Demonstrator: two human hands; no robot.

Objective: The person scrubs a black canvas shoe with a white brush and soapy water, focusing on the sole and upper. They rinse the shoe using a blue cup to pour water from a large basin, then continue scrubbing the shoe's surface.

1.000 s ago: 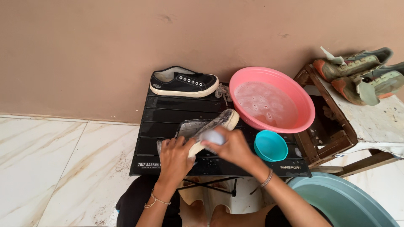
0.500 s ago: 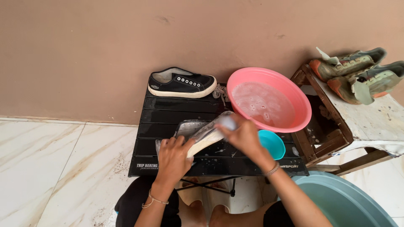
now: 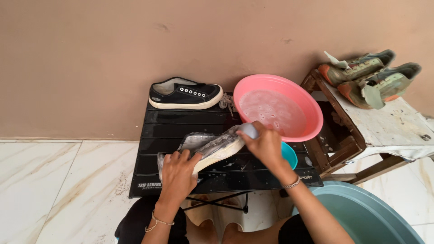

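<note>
So the soapy shoe (image 3: 212,147) is lying on its side in the middle of the black slatted bench (image 3: 181,124), covered in suds, toe pointing right toward the basin. The left hand (image 3: 177,174) is clamped over the heel end, fingers curled around it and pinning it down. The right hand (image 3: 266,145) is closed around a small pale thing (image 3: 248,130) pressed on the toe end; can't really tell if it's a brush or a sponge, it's mostly hidden by the fingers.

Just right of that hand a small teal bowl (image 3: 289,154) peeks out, tucked under the rim of a big pink basin (image 3: 312,108) full of foamy water at the far right corner of the bench. At the far left side sits the other black sneaker (image 3: 186,94), upright and dry-looking, against the brown wall (image 3: 135,45), with loose laces (image 3: 226,102) bunched beside its toe.

Further right there's a worn wooden stool (image 3: 384,124) with a pair of muddy greenish shoes (image 3: 373,77) on top. Near right corner shows the edge of a grey-blue tub (image 3: 366,212). White marble-look floor (image 3: 54,180) on the left.
</note>
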